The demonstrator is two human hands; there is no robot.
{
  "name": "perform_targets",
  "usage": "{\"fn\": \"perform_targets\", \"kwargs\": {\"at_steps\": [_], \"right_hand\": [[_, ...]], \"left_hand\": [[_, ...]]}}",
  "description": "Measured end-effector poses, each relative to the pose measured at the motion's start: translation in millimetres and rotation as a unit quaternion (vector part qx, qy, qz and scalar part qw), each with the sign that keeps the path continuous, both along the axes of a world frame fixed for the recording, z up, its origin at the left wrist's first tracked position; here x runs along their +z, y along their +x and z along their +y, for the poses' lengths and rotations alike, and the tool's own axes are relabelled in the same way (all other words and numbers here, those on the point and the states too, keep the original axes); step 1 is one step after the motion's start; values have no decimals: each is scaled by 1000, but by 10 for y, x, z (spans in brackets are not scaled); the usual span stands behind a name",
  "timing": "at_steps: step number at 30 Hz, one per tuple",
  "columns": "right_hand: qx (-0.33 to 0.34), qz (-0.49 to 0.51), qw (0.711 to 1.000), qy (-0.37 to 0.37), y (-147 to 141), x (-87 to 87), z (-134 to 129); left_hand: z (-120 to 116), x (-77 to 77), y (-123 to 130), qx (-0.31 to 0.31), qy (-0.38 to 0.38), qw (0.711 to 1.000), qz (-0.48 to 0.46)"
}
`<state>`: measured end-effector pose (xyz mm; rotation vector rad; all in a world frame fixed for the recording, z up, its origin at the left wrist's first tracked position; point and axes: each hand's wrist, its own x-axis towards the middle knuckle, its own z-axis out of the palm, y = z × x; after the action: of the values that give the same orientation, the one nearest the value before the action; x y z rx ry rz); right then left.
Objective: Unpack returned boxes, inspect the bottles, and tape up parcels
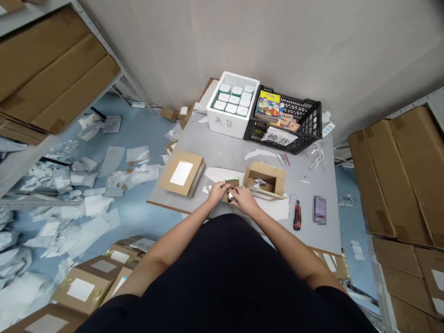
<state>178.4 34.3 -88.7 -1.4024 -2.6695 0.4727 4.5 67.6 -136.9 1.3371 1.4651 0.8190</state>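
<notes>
Head view, clock positions taken from the hands, 12 o'clock toward the top of the frame. At 10 o'clock, well off the table, a steel shelf (100,41) carried flat cardboard cartons (58,69), and loose white paper scraps (79,203) lay across the blue floor (145,132). On the grey table (222,150), at 10 o'clock, sat a taped cardboard mailer (181,176) bearing a white label. The left hand (218,192) was partly closed, its fingers curled over the left end of a small green-edged box (232,181). The right hand (243,200) was likewise curved, fingers bent over the box's near side, so both hands had hold of it. A silver item (231,196) showed between them; which hand held it could not be determined. At 12 o'clock stood a white foam box (217,121) packed with white cartons (234,99). An open cardboard carton (265,181) stood just beside the hands at 2 o'clock. Further out at 1 o'clock, a black plastic crate (305,111) held picture books (268,105). A white cable (317,155) lay at 2 o'clock, and a red-and-black utility knife (297,215) at 3 o'clock.
</notes>
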Motion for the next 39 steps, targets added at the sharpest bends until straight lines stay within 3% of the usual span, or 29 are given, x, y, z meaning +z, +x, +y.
{"fn": "perform_targets", "kwargs": {"at_steps": [3, 6, 11, 20, 22, 25, 32, 36, 39], "right_hand": [[-7, 28, 1000, -4, 24, -35, -29], [-70, 127, 989, -21, 60, -109, -105], [-234, 312, 918, -74, 96, -259, -224], [-306, 439, 829, -161, 124, -245, -240], [-293, 441, 832, -166, 150, -231, -222], [-231, 417, 863, -165, 203, -259, -181], [-166, 333, 920, -125, 296, -468, -152], [-135, 311, 931, -136, 334, -521, -174], [-152, 312, 928, -135, 337, -536, -182]], "left_hand": [[11, 44, -9, -2, 0, 1000, -11], [6, 93, -7, -3, 0, 1000, -24], [-84, 142, -8, -10, -24, 997, -69], [-301, 174, -76, -29, 6, 997, -74], [-350, 186, -115, -54, 44, 995, -65], [-416, 172, -159, -102, 109, 989, -18], [-459, 6, -182, -148, 219, 960, 91], [-461, -56, -211, -184, 248, 942, 133], [-467, -77, -208, -187, 254, 937, 147]]}}
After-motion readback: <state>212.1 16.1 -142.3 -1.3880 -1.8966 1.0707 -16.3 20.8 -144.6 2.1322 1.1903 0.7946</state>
